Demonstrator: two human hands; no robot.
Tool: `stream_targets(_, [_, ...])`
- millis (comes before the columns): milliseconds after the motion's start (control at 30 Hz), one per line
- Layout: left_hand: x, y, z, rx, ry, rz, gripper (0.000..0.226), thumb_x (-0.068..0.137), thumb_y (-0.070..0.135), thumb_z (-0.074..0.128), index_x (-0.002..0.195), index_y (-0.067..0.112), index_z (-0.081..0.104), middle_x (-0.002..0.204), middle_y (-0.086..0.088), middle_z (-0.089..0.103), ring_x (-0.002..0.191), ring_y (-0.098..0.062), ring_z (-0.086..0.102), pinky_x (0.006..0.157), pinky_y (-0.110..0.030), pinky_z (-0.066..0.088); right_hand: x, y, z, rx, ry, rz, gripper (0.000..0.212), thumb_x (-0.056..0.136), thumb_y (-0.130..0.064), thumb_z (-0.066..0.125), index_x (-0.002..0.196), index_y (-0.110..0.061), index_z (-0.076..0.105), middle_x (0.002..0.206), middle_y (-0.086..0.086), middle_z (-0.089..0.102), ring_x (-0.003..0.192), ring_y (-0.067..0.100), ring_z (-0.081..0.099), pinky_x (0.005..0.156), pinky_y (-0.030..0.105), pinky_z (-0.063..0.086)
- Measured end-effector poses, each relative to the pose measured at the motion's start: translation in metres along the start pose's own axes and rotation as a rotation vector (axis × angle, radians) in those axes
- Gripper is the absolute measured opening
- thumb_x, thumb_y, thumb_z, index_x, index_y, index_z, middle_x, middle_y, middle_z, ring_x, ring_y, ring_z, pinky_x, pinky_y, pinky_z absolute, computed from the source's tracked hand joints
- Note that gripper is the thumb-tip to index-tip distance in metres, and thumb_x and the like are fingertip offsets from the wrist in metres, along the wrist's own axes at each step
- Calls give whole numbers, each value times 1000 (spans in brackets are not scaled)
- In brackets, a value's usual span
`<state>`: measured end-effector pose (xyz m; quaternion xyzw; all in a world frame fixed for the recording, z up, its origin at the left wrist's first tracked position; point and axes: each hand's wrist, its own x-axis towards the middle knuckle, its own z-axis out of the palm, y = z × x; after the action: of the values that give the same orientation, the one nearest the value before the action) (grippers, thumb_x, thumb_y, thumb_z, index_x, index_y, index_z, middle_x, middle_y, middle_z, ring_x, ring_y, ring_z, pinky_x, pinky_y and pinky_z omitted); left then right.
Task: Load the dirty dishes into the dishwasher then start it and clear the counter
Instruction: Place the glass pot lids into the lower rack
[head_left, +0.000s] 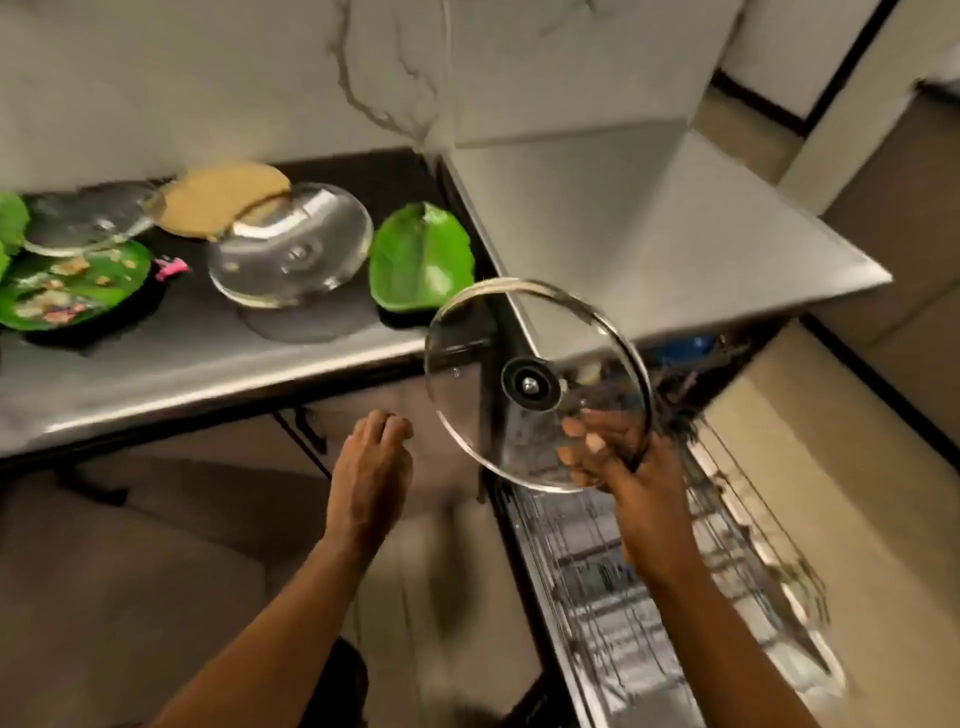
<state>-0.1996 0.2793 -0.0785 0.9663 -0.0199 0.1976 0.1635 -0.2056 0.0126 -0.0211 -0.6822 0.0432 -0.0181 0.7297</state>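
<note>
glass lid being held over the open dishwasher, dirty dishes waiting on the counter

at the counter's (218, 358) left end a green plate (72, 291) with food scraps is lying under a tilted glass lid (85, 221); a tan plate (223, 205) is sitting toward the back edge, a glass bowl (291, 247) is leaning just in front of it, and a green bowl (418, 260) is sitting by the right corner, all set back from the bare front edge. the left hand (371, 467) is hanging below that front edge, fingers loosely curled, grasping nothing. the right hand (618, 457) is pinching the lower rim of a round glass pot lid (537, 384), raised above the pulled-out dishwasher rack (649, 582). no writing is readable.
</note>
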Motion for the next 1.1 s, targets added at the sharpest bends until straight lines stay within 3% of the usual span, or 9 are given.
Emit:
stream_targets(100, [-39, 21, 50, -38, -163, 19, 25, 76, -6, 61, 98, 7, 60, 99, -10, 55, 83, -29, 53, 68, -38, 47, -46, 59, -48, -65, 97, 103, 19, 92, -13, 63, 110, -13, 69, 107, 7, 73, 99, 29, 69, 89, 54, 53])
stream_targets(233, [-90, 60, 130, -55, -392, 1, 34, 79, 13, 38, 104, 8, 60, 104, -8, 56, 89, -27, 52, 73, -40, 51, -93, 136, -106, -61, 251, 259, 21, 89, -16, 64, 110, -16, 69, 106, 6, 73, 103, 28, 69, 95, 58, 49])
stream_targets(367, [-124, 94, 217, -114, -529, -15, 32, 84, 0, 52, 115, 6, 59, 114, -12, 57, 101, -30, 54, 82, -38, 47, -114, 197, -154, -42, 364, 360, 19, 93, -8, 58, 108, -15, 68, 108, 7, 73, 101, 29, 69, 92, 50, 53])
stream_targets(533, [-133, 129, 325, -163, -634, -66, 38, 96, 16, 47, 133, 7, 46, 136, -14, 47, 114, -33, 54, 95, -42, 45, -107, 253, -199, -90, 474, 374, 18, 93, -11, 58, 107, -18, 68, 107, 3, 73, 97, 27, 70, 91, 47, 54])
stream_targets(633, [-125, 135, 404, -101, -661, -15, 55, 96, 32, 51, 138, -2, 39, 143, -22, 39, 131, -37, 38, 110, -45, 33, -85, 282, -219, -143, 529, 336, 21, 94, -10, 58, 105, -23, 69, 107, 1, 73, 96, 24, 71, 89, 50, 54])
stream_targets(767, [-114, 122, 486, 103, -802, 0, 81, 97, 55, 40, 150, 0, 15, 158, -23, 11, 146, -38, 6, 119, -47, 7, -36, 312, -236, -273, 600, 206, 23, 96, -12, 58, 114, -22, 67, 105, -6, 73, 95, 13, 71, 91, 46, 55])
stream_targets(900, [-127, 100, 525, 111, -862, -36, 89, 95, 62, 32, 152, 0, 4, 159, -25, -2, 147, -38, -5, 119, -50, 0, 23, 347, -245, -484, 581, 100, 25, 96, -25, 58, 121, -27, 61, 96, -9, 71, 84, 16, 69, 76, 49, 57])
stream_targets(1033, [-146, 95, 536, 194, -674, 55, 91, 91, 67, 16, 147, -4, 26, 153, -28, 24, 144, -40, 19, 117, -55, 13, 74, 378, -247, -704, 556, 32, 31, 97, -25, 57, 127, -20, 58, 92, -11, 67, 74, 11, 66, 76, 40, 58])
stream_targets(1100, [-145, 98, 536, 238, -646, 63, 90, 91, 68, 15, 148, -2, 27, 153, -26, 25, 144, -39, 22, 116, -56, 15, 94, 391, -247, -847, 537, 13, 33, 98, -23, 55, 130, -20, 56, 90, -7, 66, 62, 7, 59, 68, 32, 56])
